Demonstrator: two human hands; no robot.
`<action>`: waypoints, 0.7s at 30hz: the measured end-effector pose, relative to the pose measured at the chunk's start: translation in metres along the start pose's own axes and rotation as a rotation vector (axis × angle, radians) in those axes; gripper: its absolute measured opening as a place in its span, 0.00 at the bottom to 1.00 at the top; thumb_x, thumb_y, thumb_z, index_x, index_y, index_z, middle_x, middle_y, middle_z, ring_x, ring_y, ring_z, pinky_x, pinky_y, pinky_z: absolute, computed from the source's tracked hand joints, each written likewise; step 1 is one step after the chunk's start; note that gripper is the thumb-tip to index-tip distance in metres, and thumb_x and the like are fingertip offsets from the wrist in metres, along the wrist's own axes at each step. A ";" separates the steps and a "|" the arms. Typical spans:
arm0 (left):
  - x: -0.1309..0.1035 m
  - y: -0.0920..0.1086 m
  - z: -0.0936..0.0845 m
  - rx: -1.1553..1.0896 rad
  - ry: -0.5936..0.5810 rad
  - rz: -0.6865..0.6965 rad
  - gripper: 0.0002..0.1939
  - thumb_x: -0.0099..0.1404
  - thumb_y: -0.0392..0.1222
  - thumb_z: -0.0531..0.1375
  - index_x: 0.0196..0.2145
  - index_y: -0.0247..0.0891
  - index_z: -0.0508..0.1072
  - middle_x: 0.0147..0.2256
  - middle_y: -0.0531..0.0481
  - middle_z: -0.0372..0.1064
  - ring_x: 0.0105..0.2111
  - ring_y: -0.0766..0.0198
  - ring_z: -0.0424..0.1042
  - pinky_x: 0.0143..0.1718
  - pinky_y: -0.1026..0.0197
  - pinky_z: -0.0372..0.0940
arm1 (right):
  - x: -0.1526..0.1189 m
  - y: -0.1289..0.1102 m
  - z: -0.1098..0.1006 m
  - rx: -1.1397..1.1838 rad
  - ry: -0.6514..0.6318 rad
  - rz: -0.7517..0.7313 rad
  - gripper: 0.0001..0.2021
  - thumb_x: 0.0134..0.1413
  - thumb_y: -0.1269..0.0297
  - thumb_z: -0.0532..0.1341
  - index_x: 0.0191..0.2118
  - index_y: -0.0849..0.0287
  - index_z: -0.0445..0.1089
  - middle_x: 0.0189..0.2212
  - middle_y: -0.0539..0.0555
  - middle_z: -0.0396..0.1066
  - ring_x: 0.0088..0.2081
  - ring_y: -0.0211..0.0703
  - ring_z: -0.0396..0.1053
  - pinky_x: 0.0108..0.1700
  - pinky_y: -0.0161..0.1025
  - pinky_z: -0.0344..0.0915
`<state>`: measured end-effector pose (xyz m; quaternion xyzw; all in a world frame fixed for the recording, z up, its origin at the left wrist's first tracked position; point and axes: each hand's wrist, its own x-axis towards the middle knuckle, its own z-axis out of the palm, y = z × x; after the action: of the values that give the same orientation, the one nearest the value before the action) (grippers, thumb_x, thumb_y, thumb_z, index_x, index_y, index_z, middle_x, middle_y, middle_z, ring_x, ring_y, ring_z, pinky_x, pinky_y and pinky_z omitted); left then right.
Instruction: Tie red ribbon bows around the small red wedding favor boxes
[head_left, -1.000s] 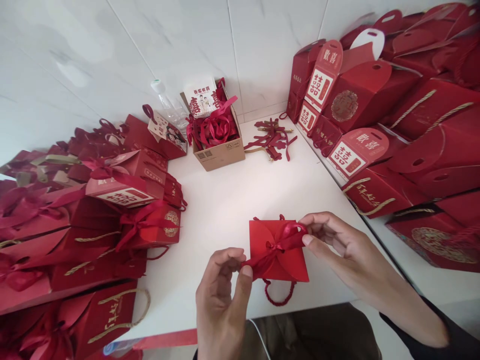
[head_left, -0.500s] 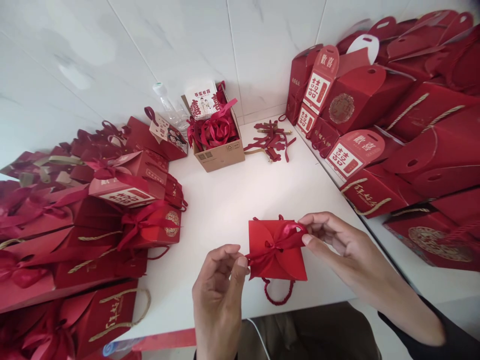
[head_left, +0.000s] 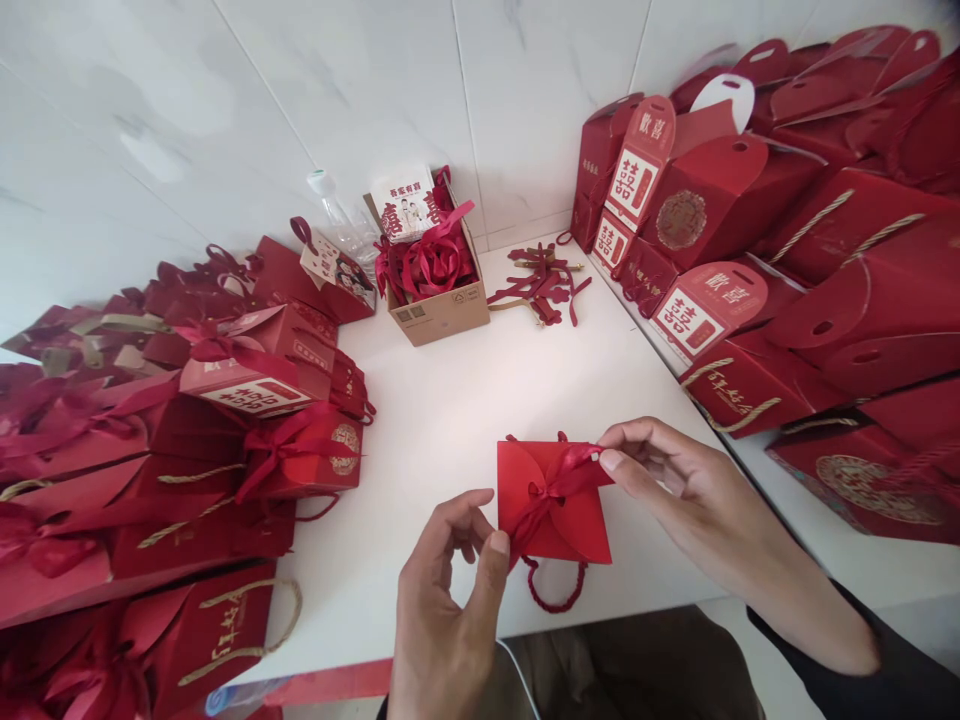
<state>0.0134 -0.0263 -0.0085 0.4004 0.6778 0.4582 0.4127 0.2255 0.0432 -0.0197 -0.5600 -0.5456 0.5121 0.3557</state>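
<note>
A red gift box point(head_left: 577, 525) sits on the white table in front of me, its curved flaps folded over one another on top. A red ribbon point(head_left: 552, 490) is tied at its middle. My right hand point(head_left: 667, 485) pinches the ribbon's upper right part between thumb and index finger. To the left of the box is my left hand point(head_left: 457, 580), thumb and index finger apart, the thumb tip beside the ribbon's lower left tail. A braided red cord handle point(head_left: 556, 606) loops out from the box's near side.
Ribboned red boxes point(head_left: 172, 440) are piled at the left. More red gift boxes point(head_left: 712, 200) are stacked at the right. At the back stand a cardboard box point(head_left: 442, 318) of ribbons, a clear plastic bottle point(head_left: 341, 215) and a heap of dark red tassel-like pieces point(head_left: 546, 285).
My left thumb and index finger have parted, and the ribbon's left tail now hangs lower. My right fingers have drawn slightly left, and the ribbon loop there looks narrower.
</note>
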 end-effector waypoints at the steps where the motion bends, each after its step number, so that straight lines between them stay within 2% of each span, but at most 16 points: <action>1: 0.000 -0.001 0.000 -0.017 0.006 -0.005 0.16 0.66 0.54 0.65 0.45 0.43 0.77 0.31 0.53 0.67 0.33 0.63 0.67 0.39 0.61 0.63 | 0.000 0.000 0.000 0.004 0.000 -0.002 0.15 0.64 0.45 0.63 0.40 0.51 0.72 0.36 0.49 0.73 0.40 0.44 0.71 0.43 0.39 0.68; 10: -0.001 0.001 0.000 -0.054 -0.019 -0.060 0.14 0.67 0.54 0.65 0.44 0.43 0.78 0.30 0.54 0.66 0.32 0.65 0.66 0.36 0.65 0.63 | -0.001 0.003 -0.001 0.000 0.012 0.017 0.15 0.66 0.44 0.62 0.39 0.51 0.70 0.30 0.46 0.67 0.34 0.39 0.66 0.38 0.36 0.64; 16: 0.000 0.004 -0.001 0.002 -0.014 -0.062 0.16 0.67 0.56 0.63 0.43 0.42 0.79 0.33 0.50 0.72 0.35 0.61 0.69 0.39 0.62 0.64 | 0.000 0.001 -0.001 -0.006 0.036 -0.008 0.16 0.65 0.44 0.62 0.38 0.51 0.70 0.31 0.48 0.68 0.35 0.41 0.67 0.39 0.36 0.66; 21: 0.001 0.006 0.000 0.023 0.008 0.014 0.12 0.70 0.53 0.62 0.41 0.44 0.79 0.36 0.49 0.71 0.35 0.61 0.69 0.38 0.62 0.65 | 0.000 0.003 0.002 0.052 0.031 0.014 0.17 0.62 0.43 0.65 0.46 0.50 0.70 0.40 0.51 0.73 0.44 0.46 0.72 0.45 0.39 0.70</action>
<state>0.0141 -0.0236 -0.0030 0.4082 0.6819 0.4548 0.4020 0.2246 0.0427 -0.0230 -0.5622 -0.5225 0.5198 0.3750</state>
